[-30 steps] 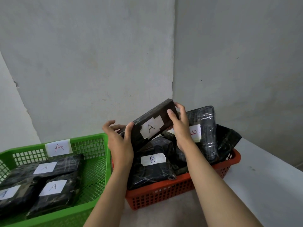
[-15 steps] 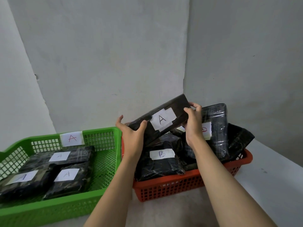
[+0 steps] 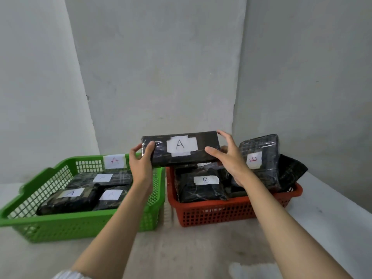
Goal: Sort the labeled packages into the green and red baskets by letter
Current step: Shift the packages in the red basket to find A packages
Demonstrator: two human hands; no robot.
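Note:
A long black wrapped package labelled A [image 3: 161, 155] hangs level in the air between the two baskets. My left hand [image 3: 141, 166] grips its left end, thumb on the front face. At its right end my right hand [image 3: 231, 160] has thumb and fingers spread around the end, and contact is hard to judge. The green basket [image 3: 60, 224] on the left carries an A label on its back wall and holds three packages marked A. Packages marked B [image 3: 201, 188] fill the red basket [image 3: 231, 214] on the right, one of which [image 3: 261, 158] stands upright.
Both baskets stand side by side on a pale table [image 3: 332, 218] pushed into a corner of grey walls. The table's right edge runs diagonally past the red basket. Bare tabletop lies in front of the baskets.
The A package has been lifted from over the red basket, levelled out and carried left toward the green basket. My right hand's fingers have loosened at its right end.

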